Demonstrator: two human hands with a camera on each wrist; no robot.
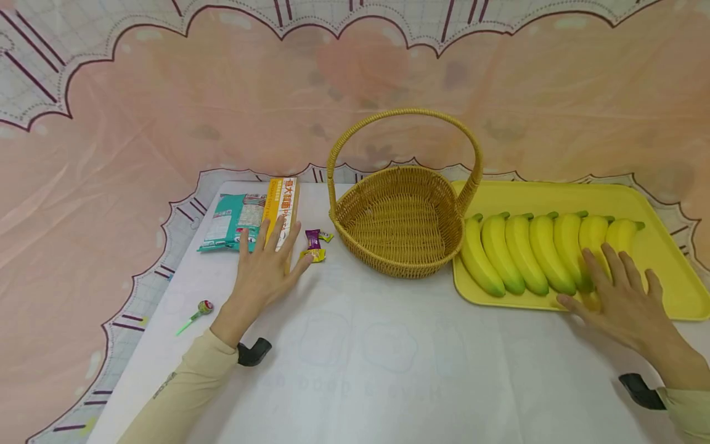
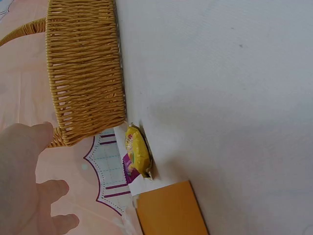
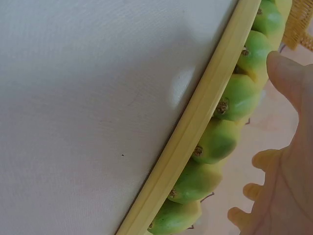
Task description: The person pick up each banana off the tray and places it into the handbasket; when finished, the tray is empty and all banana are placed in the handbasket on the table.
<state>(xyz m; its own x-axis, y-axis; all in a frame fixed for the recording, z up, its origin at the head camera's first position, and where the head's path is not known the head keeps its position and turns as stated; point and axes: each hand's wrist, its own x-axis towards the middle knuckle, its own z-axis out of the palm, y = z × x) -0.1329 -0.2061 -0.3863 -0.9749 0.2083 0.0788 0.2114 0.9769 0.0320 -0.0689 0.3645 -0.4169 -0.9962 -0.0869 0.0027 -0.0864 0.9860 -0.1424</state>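
While basket (image 1: 399, 222) sits empty, tray (image 1: 654, 203) holds bananas (image 1: 532, 253) — both hands spread, apparently holding nothing.

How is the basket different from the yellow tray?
The basket is woven brown wicker, round and deep, with a tall arched handle; the yellow tray is smooth, flat, rectangular and has no handle. The basket holds nothing, while the tray carries a row of bananas. Both sit side by side on the white table.
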